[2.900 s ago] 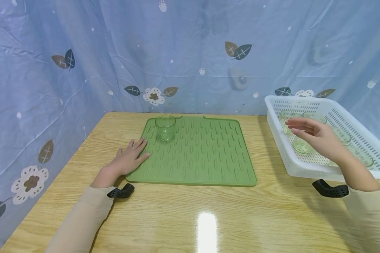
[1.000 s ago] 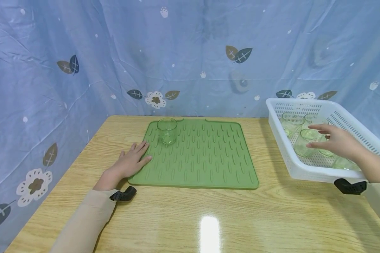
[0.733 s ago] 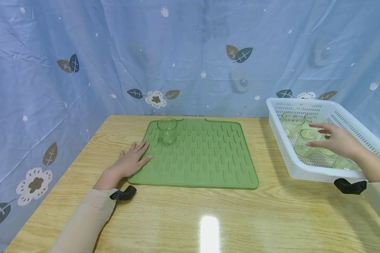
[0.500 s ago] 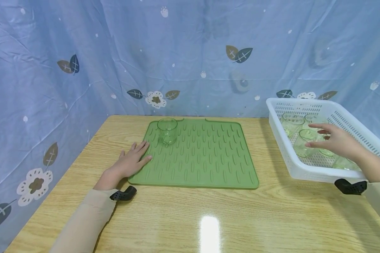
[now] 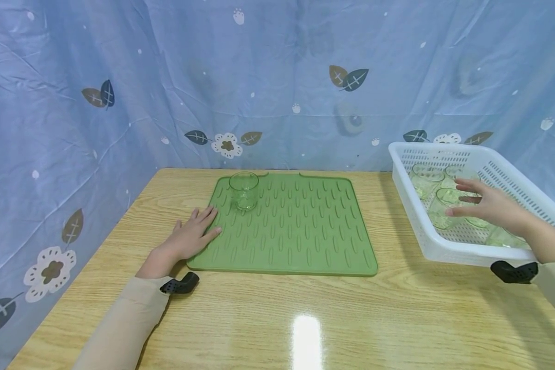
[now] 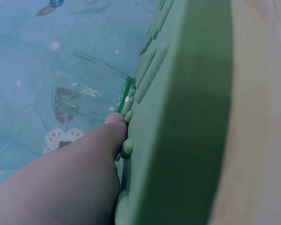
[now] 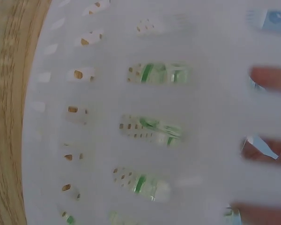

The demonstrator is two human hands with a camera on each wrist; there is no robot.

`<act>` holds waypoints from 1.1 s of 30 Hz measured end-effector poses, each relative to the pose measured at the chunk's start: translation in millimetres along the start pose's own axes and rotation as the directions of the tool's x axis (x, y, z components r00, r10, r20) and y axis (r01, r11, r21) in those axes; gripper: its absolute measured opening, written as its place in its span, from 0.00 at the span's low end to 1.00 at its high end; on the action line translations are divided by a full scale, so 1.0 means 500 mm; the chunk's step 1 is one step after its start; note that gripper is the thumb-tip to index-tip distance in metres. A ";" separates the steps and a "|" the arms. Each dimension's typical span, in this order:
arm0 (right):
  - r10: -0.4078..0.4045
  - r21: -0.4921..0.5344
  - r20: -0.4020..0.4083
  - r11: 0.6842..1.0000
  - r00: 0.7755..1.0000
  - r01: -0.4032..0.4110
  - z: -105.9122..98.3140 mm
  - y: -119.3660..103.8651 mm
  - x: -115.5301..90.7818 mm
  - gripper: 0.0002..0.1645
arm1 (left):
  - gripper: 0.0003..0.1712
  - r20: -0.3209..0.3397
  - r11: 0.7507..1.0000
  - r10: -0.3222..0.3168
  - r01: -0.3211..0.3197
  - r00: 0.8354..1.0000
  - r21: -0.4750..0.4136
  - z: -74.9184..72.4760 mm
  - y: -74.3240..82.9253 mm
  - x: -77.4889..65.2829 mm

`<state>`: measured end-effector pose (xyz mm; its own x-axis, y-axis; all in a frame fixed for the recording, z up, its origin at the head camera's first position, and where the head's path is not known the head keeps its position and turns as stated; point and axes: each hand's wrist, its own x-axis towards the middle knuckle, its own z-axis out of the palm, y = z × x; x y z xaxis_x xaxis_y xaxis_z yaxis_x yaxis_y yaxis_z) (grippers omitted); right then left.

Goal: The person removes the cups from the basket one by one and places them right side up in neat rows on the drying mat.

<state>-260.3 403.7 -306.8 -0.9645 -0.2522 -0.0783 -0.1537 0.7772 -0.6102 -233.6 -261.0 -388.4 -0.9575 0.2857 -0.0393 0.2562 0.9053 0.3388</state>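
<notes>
My left hand (image 5: 189, 237) lies flat with fingers spread across the left edge of a green ridged drying mat (image 5: 300, 231). Beyond its fingertips a clear glass cup (image 5: 245, 192) stands upright on the mat's back left. In the left wrist view the thumb (image 6: 79, 173) rests on the mat, near the cup (image 6: 91, 96). My right hand (image 5: 497, 209) is over the white basket, its fingers apart and lightly bent. Its thumb overlaps the right side of a glass cup (image 5: 438, 210) in the basket; whether they touch I cannot tell.
A white perforated plastic basket (image 5: 472, 256) stands at the table's right, holding several glass cups, including one at the back left (image 5: 426, 177). The wooden table (image 5: 240, 318) extends in front. A blue patterned curtain (image 5: 277, 67) hangs behind and at the left.
Since the earliest frame my right hand has moved rightward over the basket, uncovering the near cup. In the last half second its fingers bend slightly more. My left hand stays on the mat.
</notes>
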 end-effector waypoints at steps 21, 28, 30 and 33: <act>0.019 -0.101 0.046 0.995 0.999 -0.014 0.006 0.000 0.007 0.61 | 0.43 0.000 1.000 0.002 -0.002 1.000 0.003 0.004 -0.007 0.002; 0.022 -0.069 0.025 0.997 0.999 -0.020 0.003 -0.003 0.001 0.57 | 0.43 0.002 1.000 -0.001 0.001 1.000 -0.002 0.002 -0.005 0.002; 0.024 -0.056 0.020 0.998 1.000 -0.023 0.002 -0.003 0.001 0.57 | 0.43 0.003 1.000 -0.002 0.002 1.000 -0.003 0.002 -0.005 0.002; 0.023 -0.050 0.011 0.999 1.000 -0.023 -0.001 -0.003 0.002 0.56 | 0.43 0.004 1.000 -0.001 0.001 1.000 -0.002 0.001 -0.004 0.002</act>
<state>-261.0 402.5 -305.7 -0.9654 -0.2405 -0.1011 -0.1423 0.8104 -0.5683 -234.8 -262.5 -389.5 -0.9572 0.2861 -0.0433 0.2551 0.9051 0.3402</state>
